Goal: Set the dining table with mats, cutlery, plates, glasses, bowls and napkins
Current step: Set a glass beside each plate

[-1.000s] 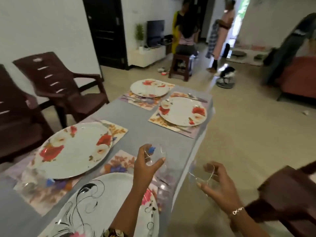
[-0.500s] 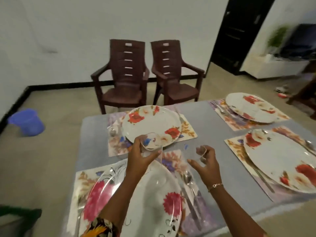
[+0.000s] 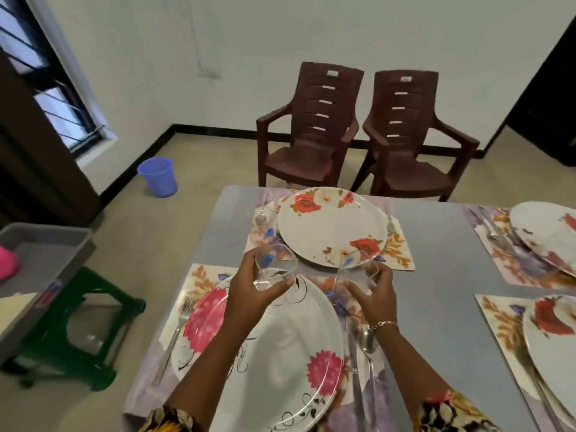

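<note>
My left hand (image 3: 252,294) grips a clear glass (image 3: 276,265) above the far edge of the near plate with pink flowers (image 3: 280,363). My right hand (image 3: 375,297) holds a second clear glass (image 3: 358,269) over the gap between that plate and the far plate with red flowers (image 3: 330,226). Both plates lie on floral mats (image 3: 402,254) on the grey table (image 3: 436,244). A fork (image 3: 174,338) lies left of the near plate, a spoon (image 3: 367,341) and a knife to its right.
Two more plates on mats (image 3: 548,232) sit at the table's right side. Two brown plastic chairs (image 3: 314,129) stand beyond the table. A blue bucket (image 3: 157,176) is on the floor, and a grey tray on a green stool (image 3: 78,332) stands at the left.
The view has swung left and closer over the near place setting. Both hands with their glasses have come nearer together between the two plates.
</note>
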`<act>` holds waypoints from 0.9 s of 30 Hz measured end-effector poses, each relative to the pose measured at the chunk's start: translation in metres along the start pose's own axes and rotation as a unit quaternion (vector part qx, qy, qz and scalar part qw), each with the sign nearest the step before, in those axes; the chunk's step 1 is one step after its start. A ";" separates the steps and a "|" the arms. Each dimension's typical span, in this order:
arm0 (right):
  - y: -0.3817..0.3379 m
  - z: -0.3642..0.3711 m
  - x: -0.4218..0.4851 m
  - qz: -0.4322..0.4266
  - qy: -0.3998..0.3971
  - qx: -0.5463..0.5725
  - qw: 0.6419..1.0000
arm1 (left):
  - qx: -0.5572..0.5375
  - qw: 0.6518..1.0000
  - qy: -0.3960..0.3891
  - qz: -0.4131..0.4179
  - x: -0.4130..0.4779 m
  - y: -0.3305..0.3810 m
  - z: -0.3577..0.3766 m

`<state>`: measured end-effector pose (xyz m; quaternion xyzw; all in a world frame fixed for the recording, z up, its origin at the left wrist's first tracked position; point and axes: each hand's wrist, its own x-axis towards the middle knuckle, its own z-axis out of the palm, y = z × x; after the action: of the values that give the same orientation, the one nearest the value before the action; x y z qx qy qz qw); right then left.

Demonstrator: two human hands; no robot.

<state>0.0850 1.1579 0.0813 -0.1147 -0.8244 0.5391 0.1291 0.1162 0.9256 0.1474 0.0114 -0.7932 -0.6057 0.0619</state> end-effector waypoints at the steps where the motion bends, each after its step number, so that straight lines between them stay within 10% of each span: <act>1: 0.003 0.001 0.001 0.002 0.006 -0.001 1.000 | 0.000 1.000 0.002 -0.004 -0.001 0.000 -0.001; 11: 0.007 -0.009 -0.009 0.019 -0.005 -0.027 0.999 | -0.010 0.999 -0.047 0.014 0.004 0.000 0.013; 18: -0.010 -0.051 -0.048 -0.009 0.090 -0.043 0.995 | -0.042 0.982 -0.168 0.079 0.003 0.022 0.060; 27: -0.007 -0.145 -0.109 0.057 -0.003 0.001 0.998 | -0.046 0.923 -0.363 0.121 -0.036 0.052 0.175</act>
<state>0.2355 1.2441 0.1340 -0.1601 -0.8162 0.5469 0.0958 0.1358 1.1106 0.1496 -0.3085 -0.7278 -0.5921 -0.1567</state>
